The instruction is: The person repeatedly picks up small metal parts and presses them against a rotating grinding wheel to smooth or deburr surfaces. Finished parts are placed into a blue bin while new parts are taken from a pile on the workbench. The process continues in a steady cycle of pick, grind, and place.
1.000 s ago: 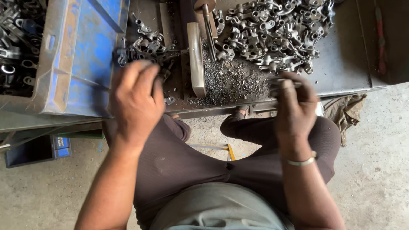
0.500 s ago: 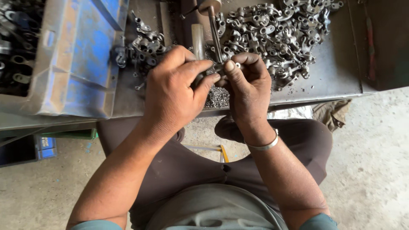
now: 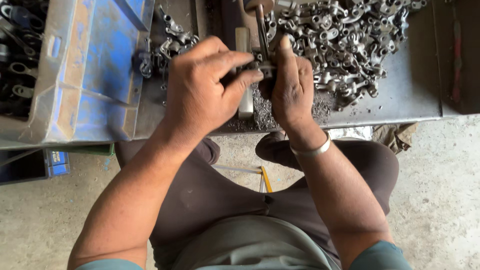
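My left hand (image 3: 207,87) and my right hand (image 3: 289,85) meet over the front edge of a metal workbench (image 3: 400,95). Between their fingertips they pinch one small grey metal part (image 3: 262,66). A thin vertical rod (image 3: 261,22) comes down onto that part from a brown knob at the top edge. A grey metal bar (image 3: 243,37) stands upright just left of the rod, partly hidden by my left fingers. My right wrist wears a silver bangle.
A big heap of grey metal castings (image 3: 345,40) lies at the right back of the bench, a smaller heap (image 3: 167,47) at the left. Metal shavings (image 3: 262,112) cover the bench under my hands. A blue plastic crate (image 3: 95,70) stands left, with dark parts (image 3: 17,55) beyond.
My hands started apart on the bench, came together in front of the rod, and now hold the small part up against it. The view has moved in closer.
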